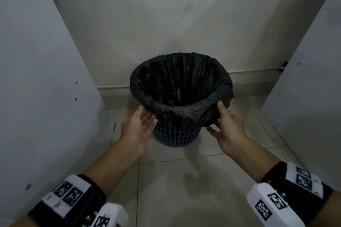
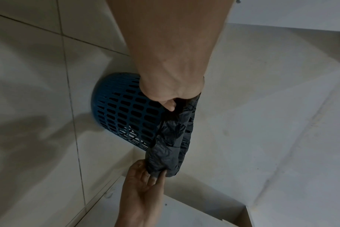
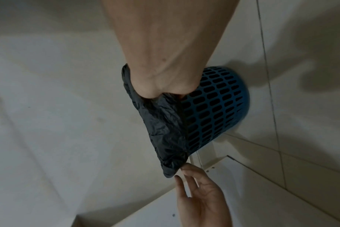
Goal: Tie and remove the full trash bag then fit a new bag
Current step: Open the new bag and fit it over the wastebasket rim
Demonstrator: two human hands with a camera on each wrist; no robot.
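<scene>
A blue lattice trash bin (image 1: 177,135) stands on the tiled floor against the wall. A black trash bag (image 1: 184,112) lines it, its edge folded down over the rim. My left hand (image 1: 147,114) is at the rim's front left, fingers straight, palm toward the bag's fold. My right hand (image 1: 215,116) pinches the fold at the front right, thumb on top and fingers underneath. The left wrist view shows the bin (image 2: 122,110), the bag (image 2: 171,138) and the right hand (image 2: 155,173) holding its edge. The right wrist view shows the left hand (image 3: 184,175) with straight fingers by the bag (image 3: 161,122).
White cabinet panels rise on the left (image 1: 36,79) and on the right (image 1: 313,79), forming a narrow bay. A pale wall (image 1: 166,14) with a baseboard (image 1: 258,73) is just behind the bin. Tiled floor (image 1: 184,180) lies between me and the bin.
</scene>
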